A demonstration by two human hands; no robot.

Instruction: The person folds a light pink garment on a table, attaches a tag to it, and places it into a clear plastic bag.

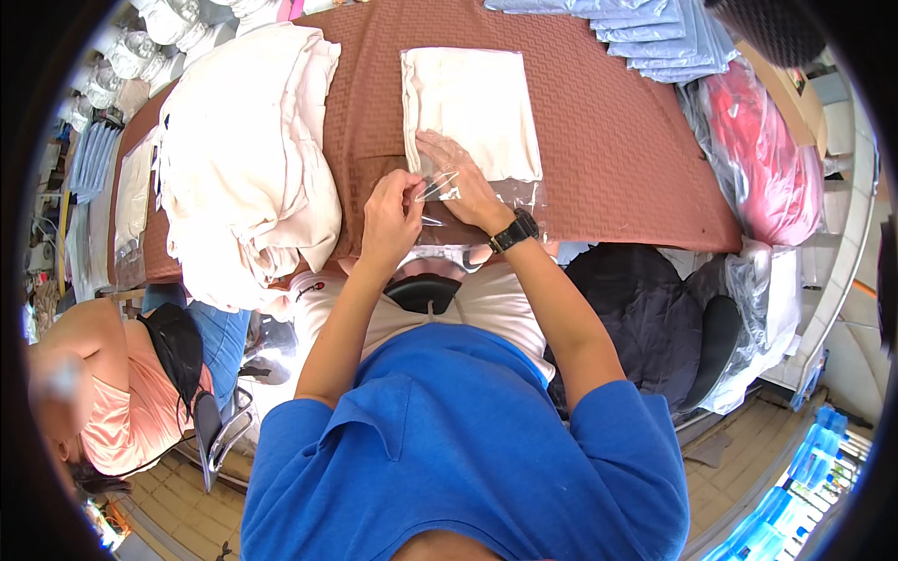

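A folded cream cloth (477, 98) lies flat inside a clear plastic bag (524, 194) on the brown-covered table in front of me. My left hand (393, 213) pinches the bag's near left edge, by its mouth. My right hand (465, 185), with a black watch on the wrist, reaches into the bag; its fingers stretch out flat over the near left corner of the cloth. Plastic covers those fingers, and light glints off it between the two hands.
To the left, a big heap of cream cloth (248, 150) hangs over the table edge. Bagged light-blue packs (664, 37) are stacked at the far right, near a red bundle in plastic (758, 150). Another person (140, 393) sits at lower left. A black chair (636, 327) stands right.
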